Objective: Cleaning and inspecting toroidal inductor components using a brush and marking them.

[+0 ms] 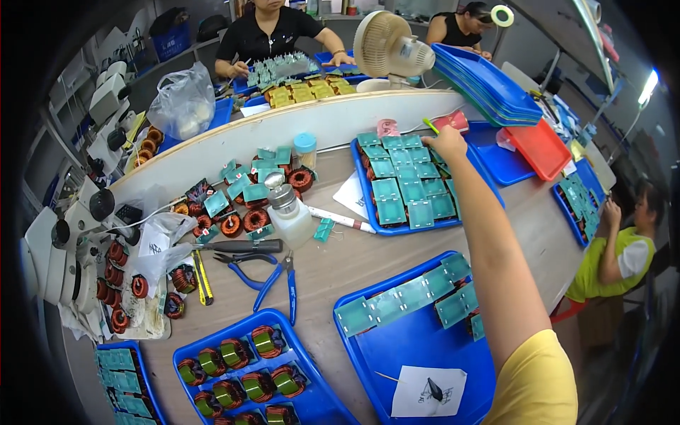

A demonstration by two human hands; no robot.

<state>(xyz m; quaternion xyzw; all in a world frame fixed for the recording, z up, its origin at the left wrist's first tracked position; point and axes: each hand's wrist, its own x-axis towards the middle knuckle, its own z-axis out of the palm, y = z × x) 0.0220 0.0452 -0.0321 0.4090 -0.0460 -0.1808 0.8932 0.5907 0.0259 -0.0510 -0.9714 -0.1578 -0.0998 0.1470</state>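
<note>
My right arm, in a yellow sleeve, stretches from the lower right to the far side of the bench. At its end my right hand (448, 144) is closed by the far right corner of a blue tray (407, 230) filled with green circuit boards (413, 190). A slim lime-green, pen-like stick (431, 126) juts up from the fingers; the grip itself is partly hidden. Under my forearm lies a larger blue tray (372, 386), holding a row of boards (404, 297) and a white paper (428, 392) with a dark pointed thing on it. My left hand is out of view.
Blue-handled pliers (268, 283), a yellow cutter (203, 280), a dispenser bottle (289, 216) and loose copper coils (255, 219) lie left of centre. Another tray (185, 354) holds wound coils. A white partition (283, 124), fan (386, 46) and stacked trays (489, 85) stand beyond; several co-workers sit around.
</note>
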